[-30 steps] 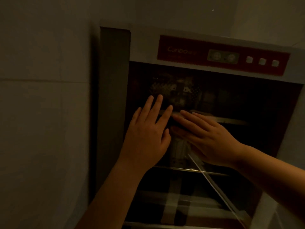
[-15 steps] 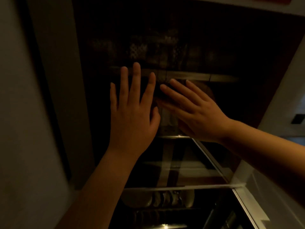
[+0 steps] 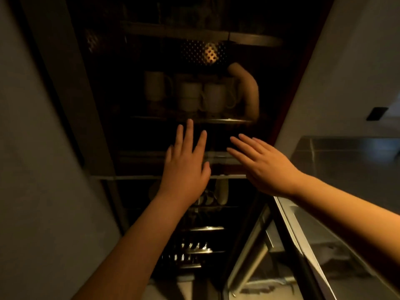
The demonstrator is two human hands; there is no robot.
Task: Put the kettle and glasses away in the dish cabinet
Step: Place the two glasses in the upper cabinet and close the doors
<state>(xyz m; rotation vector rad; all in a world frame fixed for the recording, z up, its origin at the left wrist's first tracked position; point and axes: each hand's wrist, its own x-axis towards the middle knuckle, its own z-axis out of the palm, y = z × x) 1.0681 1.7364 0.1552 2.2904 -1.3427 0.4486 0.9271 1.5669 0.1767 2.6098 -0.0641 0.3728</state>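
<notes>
Both hands have dropped from the upper shelf to mid-frame — the left hand [image 3: 184, 167] and right hand [image 3: 263, 164] are released, fingers straight, holding nothing, against the dark glass front of the tall dish cabinet [image 3: 104, 105]. The view has also tilted down, so pale handled mugs [image 3: 194, 94] now show on the shelf in the upper centre and stacked dishes [image 3: 192, 249] below. The kettle cannot be made out in the gloom. The shiny steel desk [image 3: 346, 161] lies at right. The storing looks done — likely the door being pressed shut.
</notes>
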